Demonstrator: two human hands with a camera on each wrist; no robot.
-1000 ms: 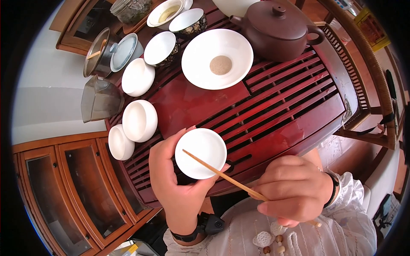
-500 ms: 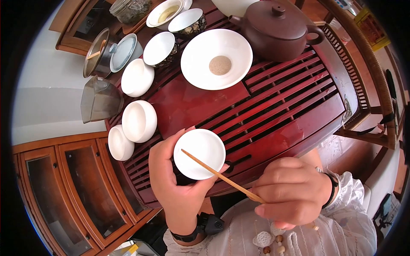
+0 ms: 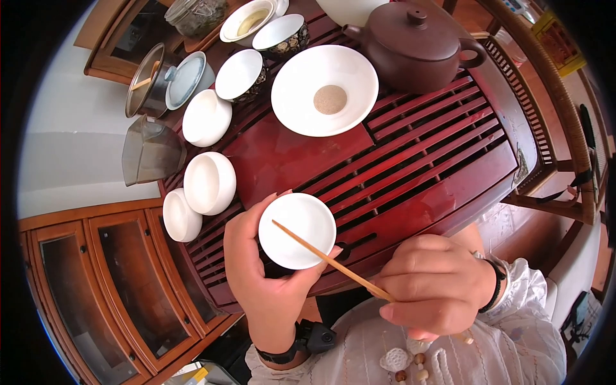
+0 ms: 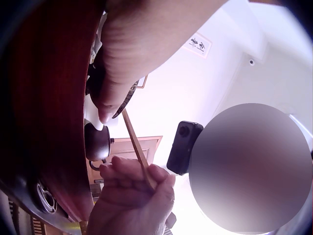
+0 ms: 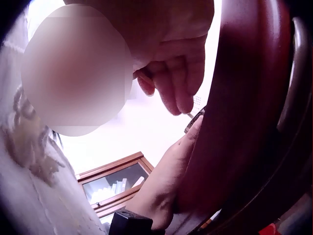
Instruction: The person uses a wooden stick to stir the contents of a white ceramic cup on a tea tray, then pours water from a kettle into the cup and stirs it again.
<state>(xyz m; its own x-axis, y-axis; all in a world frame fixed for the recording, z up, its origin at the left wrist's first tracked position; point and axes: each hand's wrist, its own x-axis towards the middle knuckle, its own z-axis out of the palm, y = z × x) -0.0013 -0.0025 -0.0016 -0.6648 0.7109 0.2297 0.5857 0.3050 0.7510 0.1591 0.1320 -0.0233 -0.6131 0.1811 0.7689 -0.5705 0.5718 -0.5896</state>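
Note:
A small bowl with a white inside [image 3: 292, 240] is gripped by the left hand [image 3: 260, 276], thumb and fingers around its sides, above the tray's near edge. The right hand [image 3: 436, 285] pinches a thin wooden stick [image 3: 333, 263]; the stick's tip lies over the bowl's inside, and whether it touches the bowl I cannot tell. In the left wrist view the stick [image 4: 135, 142] runs from the right hand [image 4: 134, 198] up toward the patterned outer wall of the bowl [image 4: 128, 100]. The right wrist view shows the right hand's curled fingers [image 5: 176, 83].
On the slatted red tea tray [image 3: 443, 199] stand a wide white bowl with a round mesh [image 3: 298, 80], a brown teapot [image 3: 410, 58], several white cups [image 3: 210, 183] and dark patterned bowls [image 3: 240, 74]. A glass pitcher [image 3: 151, 151] and a lidded cup [image 3: 187, 80] stand at the left.
The held bowl has shifted slightly left. The right hand and the stick have also moved a little left.

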